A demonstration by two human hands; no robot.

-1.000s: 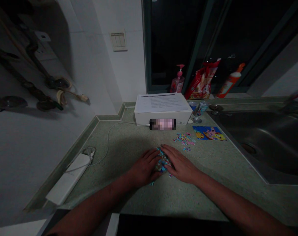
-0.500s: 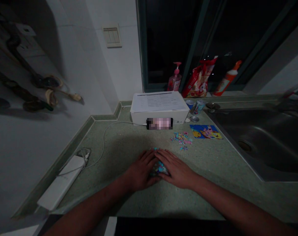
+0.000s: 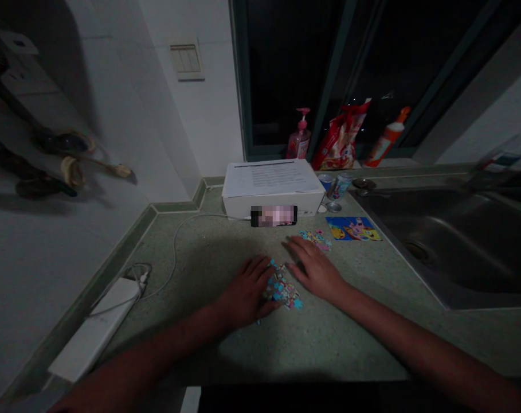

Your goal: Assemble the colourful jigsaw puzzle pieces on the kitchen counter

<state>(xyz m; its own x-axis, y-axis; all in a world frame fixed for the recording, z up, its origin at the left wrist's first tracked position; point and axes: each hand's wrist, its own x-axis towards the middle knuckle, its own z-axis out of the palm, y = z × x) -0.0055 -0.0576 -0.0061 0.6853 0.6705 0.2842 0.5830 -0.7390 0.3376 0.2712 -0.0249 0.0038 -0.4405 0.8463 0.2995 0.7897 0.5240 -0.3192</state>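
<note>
Left hand [image 3: 248, 293] is palm down at the counter [image 3: 350, 338], fingers loosely extended, thumb apart, along the left side of the near pile [image 3: 285, 290] of small coloured pieces; no grip is seen, underside hidden. Right hand [image 3: 319, 272] is open, fingers slightly bent, thumb apart, just short of the far pile [image 3: 318, 238]; contact cannot be told, nothing seen in its grasp. Near pile lies loose between the hands. Card [image 3: 353, 229] lies flat right of far pile, near the sink [image 3: 415, 252]. Phone [image 3: 274, 216] stands against the box [image 3: 239, 206].
</note>
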